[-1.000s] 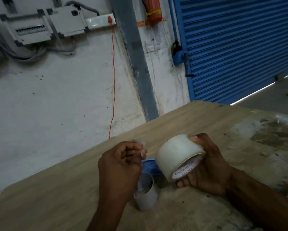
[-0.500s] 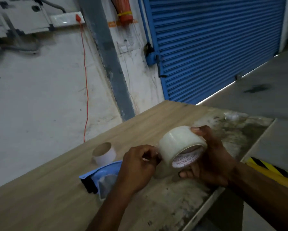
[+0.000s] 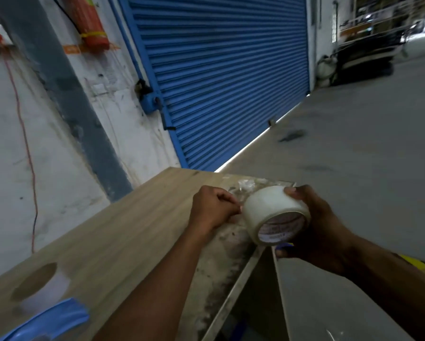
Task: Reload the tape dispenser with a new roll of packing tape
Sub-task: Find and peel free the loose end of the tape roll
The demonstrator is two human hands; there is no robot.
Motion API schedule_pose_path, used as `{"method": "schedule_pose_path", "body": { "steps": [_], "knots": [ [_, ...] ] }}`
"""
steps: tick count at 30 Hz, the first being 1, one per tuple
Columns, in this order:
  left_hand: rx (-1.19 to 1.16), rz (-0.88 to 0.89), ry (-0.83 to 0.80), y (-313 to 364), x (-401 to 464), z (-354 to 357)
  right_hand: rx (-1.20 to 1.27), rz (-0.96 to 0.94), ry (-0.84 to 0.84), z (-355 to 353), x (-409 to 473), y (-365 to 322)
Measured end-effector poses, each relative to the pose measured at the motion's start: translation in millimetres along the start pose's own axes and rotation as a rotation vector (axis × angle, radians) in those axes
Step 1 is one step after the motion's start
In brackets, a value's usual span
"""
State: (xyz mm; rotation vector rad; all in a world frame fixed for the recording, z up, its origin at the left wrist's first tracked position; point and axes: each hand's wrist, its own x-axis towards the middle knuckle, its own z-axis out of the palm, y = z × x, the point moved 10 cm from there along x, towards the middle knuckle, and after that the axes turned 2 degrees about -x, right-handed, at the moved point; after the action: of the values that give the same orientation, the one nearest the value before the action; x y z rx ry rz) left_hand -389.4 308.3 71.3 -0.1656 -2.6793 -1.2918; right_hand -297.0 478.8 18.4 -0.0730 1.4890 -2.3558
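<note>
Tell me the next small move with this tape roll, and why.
Probably peel the free end loose: the right hand grips the white roll of packing tape above the table edge, the left hand's fingertips pinch at its side, and the blue plastic dispenser lies unloaded nearby.

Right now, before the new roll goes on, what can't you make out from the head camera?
- Tape's free end: the left hand is curled against the tape roll; its fingertips hide whether any tape is pinched.
- Blue tape dispenser: cut off by the bottom edge and motion-blurred.
- Empty tape core: blurred.
- Roll's core label: print too blurred to read.
- Right hand: its palm side is hidden behind the roll.
</note>
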Motion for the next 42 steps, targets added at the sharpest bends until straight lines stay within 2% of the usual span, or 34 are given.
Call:
{"method": "schedule_pose_path", "body": {
  "steps": [5,10,13,16,18,24,26,29,33,37,39,42],
  "knots": [
    [0.24,0.068,0.064,3,12,24,-0.018,-0.03,0.077,-17,15,-7],
    [0.306,0.038,0.091,-5,13,34,-0.06,-0.018,0.066,-15,22,-6],
    [0.278,0.07,0.177,-2,11,22,-0.08,-0.018,0.055,-10,24,-3],
    [0.352,0.077,0.237,-1,7,11,-0.104,-0.027,0.068,-6,24,-3],
    [0.417,0.055,0.21,-6,4,11,-0.116,-0.029,0.077,-2,25,-4],
    [0.382,-0.005,0.075,-12,3,7,-0.129,-0.046,0.095,9,23,-6],
    [0.37,-0.002,0.022,-15,1,4,-0.12,-0.046,0.093,15,23,-5],
    [0.323,0.038,0.026,-20,-7,-11,-0.102,-0.048,0.076,26,21,-4],
    [0.2,0.13,0.105,-12,-36,-64,-0.011,-0.034,0.005,49,21,7],
    [-0.128,0.214,0.207,7,-104,-135,0.079,0.003,-0.154,96,24,27],
    [-0.038,0.306,0.251,17,-132,-155,0.108,0.011,-0.27,123,22,32],
    [0.048,0.287,0.28,-1,-139,-166,0.106,0.013,-0.358,156,19,39]
  ]
}}
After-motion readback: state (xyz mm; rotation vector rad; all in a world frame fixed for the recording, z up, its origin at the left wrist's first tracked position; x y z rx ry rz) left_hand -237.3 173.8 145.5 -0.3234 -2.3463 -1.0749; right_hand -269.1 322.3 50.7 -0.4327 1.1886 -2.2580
